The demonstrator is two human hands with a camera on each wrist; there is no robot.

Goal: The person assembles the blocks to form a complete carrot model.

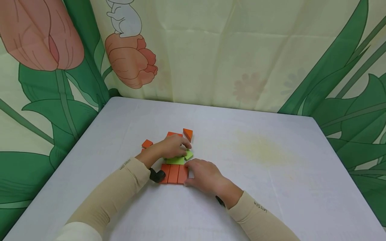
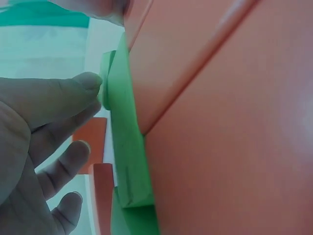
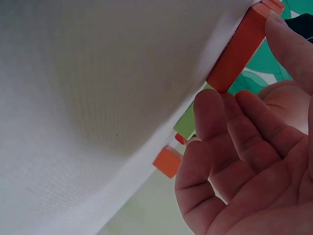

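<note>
Three orange rectangular blocks [image 1: 173, 174] lie side by side on the white tabletop, against a light green block [image 1: 175, 161] at their far ends. My right hand [image 1: 206, 174] grips the rightmost orange block [image 3: 239, 49] by its ends, thumb at the near end and fingertips at the far one. Over the far side of the group, my left hand [image 1: 175, 147] pinches a smaller green block [image 1: 188, 155] between thumb and index finger. In the left wrist view its other fingers [image 2: 68, 161] are spread loosely. The left hand hides part of the green row in the head view.
Beyond the left hand lie an orange triangular block [image 1: 188, 134] and another orange block [image 1: 175, 134], partly covered. A small orange block [image 1: 147, 144] sits left of the left wrist. A flowered curtain [image 1: 205, 67] hangs behind the table's back edge.
</note>
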